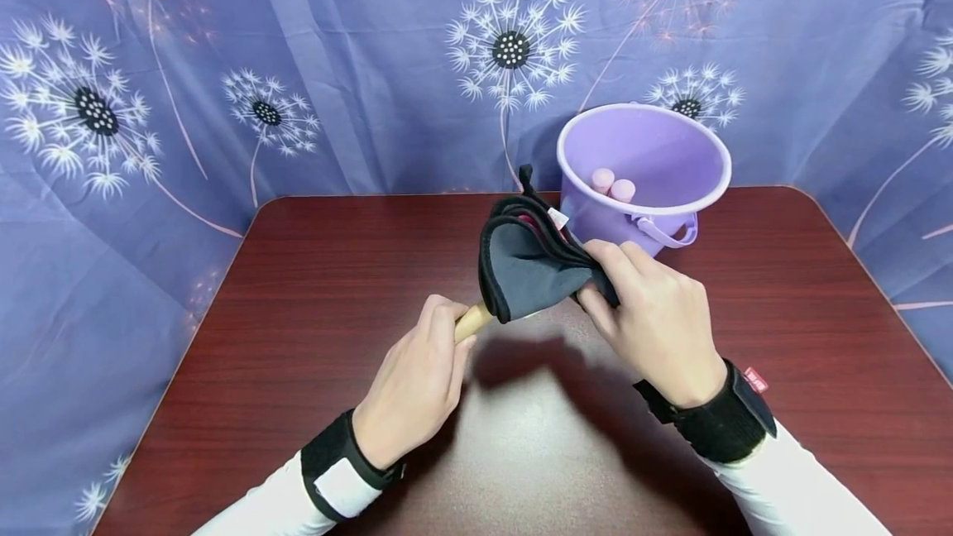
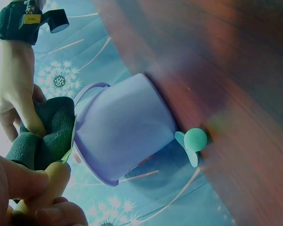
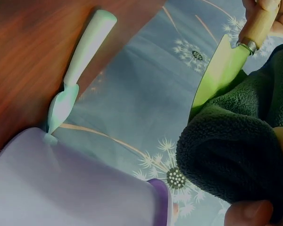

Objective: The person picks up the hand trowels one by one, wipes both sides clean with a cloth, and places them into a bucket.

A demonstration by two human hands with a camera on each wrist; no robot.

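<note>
Left hand gripping a smooth wooden-handled, metal-bladed tool, right hand grasping a fuzzy dark-grey, black-edged cloth against the blade between both hands, beyond the right hand a round purple plastic bucket holding two pink round-ended objects, below the hands a glossy reddish-brown table.

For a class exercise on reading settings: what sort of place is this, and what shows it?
Probably a staged tabletop workspace indoors: a reddish wood-grain table, dandelion-print fabric hung behind and beside it, and a purple bucket standing on it.
</note>
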